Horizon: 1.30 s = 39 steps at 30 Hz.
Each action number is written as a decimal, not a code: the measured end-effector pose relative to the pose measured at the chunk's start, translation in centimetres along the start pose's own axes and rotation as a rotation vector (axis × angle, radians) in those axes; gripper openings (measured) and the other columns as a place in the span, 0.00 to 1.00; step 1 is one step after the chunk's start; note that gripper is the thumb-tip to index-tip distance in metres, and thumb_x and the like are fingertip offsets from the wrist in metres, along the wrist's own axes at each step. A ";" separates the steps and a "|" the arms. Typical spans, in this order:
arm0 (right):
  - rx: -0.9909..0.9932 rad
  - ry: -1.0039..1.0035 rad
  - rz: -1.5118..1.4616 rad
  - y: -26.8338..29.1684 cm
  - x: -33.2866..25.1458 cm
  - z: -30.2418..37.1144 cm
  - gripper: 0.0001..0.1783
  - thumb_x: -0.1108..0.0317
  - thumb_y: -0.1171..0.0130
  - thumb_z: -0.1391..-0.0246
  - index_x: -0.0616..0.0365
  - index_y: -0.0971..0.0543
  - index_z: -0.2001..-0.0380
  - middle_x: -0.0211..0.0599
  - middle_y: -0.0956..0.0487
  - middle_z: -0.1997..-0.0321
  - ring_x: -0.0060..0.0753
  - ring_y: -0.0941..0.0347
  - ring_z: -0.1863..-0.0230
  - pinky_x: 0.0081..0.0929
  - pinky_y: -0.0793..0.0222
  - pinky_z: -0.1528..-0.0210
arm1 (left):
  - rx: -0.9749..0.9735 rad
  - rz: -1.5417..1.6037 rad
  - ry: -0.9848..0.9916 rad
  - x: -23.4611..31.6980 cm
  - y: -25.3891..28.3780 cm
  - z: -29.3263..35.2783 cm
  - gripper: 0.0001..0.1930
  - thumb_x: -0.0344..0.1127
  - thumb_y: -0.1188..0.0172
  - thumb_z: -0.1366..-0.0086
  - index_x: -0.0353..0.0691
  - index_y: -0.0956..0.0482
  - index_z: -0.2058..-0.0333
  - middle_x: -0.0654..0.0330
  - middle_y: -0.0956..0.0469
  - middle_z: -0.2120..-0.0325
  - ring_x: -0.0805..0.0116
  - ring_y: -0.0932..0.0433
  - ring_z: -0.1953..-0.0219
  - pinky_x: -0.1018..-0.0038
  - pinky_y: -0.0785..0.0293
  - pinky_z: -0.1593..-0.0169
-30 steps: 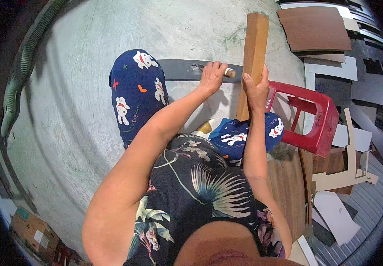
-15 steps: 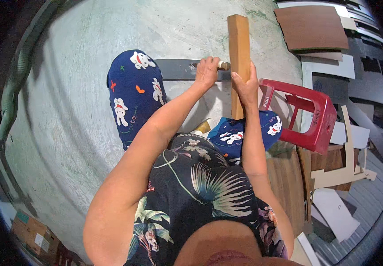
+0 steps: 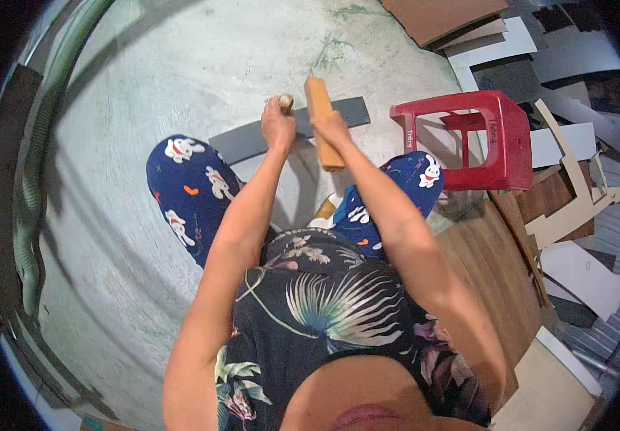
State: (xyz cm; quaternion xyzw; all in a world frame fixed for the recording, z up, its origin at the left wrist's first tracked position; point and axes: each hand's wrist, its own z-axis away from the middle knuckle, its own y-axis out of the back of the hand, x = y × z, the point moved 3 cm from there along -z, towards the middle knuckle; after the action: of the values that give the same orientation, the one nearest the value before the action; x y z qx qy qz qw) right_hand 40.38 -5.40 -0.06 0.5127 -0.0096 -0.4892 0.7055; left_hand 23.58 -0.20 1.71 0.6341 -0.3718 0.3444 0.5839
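My left hand (image 3: pixel 278 128) is closed round a small upright tool whose pale round end (image 3: pixel 286 100) sticks out above the fist. It stands over a long grey strip (image 3: pixel 246 142) lying on the concrete floor. My right hand (image 3: pixel 333 130) grips a wooden block (image 3: pixel 320 109) held lengthwise, its upper part right beside the tool's end. I cannot tell whether block and tool touch. Both hands are above the strip, between my knees in blue patterned trousers (image 3: pixel 193 188).
A red plastic stool (image 3: pixel 500 129) stands to the right of the strip. Behind and to the right of it lie brown, white and grey board offcuts (image 3: pixel 575 208). A wooden panel (image 3: pixel 496 273) lies at my right side. A green hose (image 3: pixel 33 187) runs along the left edge.
The wooden block in my right hand has swung down and left, from raised above the strip to beside the tool's end. My left hand has stayed on the tool over the strip.
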 end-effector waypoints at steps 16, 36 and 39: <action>0.077 0.617 -0.010 -1.7 -8.5 3.7 0.45 0.60 0.36 0.55 0.52 0.42 0.34 0.54 0.26 0.43 0.50 0.29 0.41 0.47 0.34 0.43 | -0.152 -0.102 -0.005 2.2 3.7 -1.9 0.24 0.37 0.34 0.48 0.37 0.25 0.52 0.48 0.21 0.60 0.51 0.22 0.56 0.60 0.27 0.51; 0.246 0.648 -0.334 -4.7 -7.8 4.7 0.22 0.59 0.37 0.46 0.62 0.29 0.55 0.56 0.20 0.64 0.60 0.23 0.60 0.43 0.29 0.61 | -2.227 0.758 -0.899 42.3 13.2 23.1 0.24 0.53 0.49 0.33 0.36 0.20 0.58 0.48 0.19 0.65 0.50 0.21 0.62 0.60 0.28 0.56; 0.330 0.692 -0.361 -4.1 -7.0 5.0 0.20 0.59 0.38 0.46 0.63 0.28 0.57 0.57 0.20 0.64 0.59 0.22 0.60 0.44 0.28 0.60 | -2.079 0.639 -1.022 41.7 12.9 22.9 0.23 0.53 0.48 0.33 0.35 0.22 0.62 0.47 0.20 0.65 0.50 0.22 0.62 0.58 0.28 0.56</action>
State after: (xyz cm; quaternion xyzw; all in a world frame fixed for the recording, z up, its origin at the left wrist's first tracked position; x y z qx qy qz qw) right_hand 31.41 -4.03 2.74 0.7462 0.2396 -0.3959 0.4787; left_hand 32.63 -26.48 42.45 -0.1978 -0.8010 -0.2825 0.4894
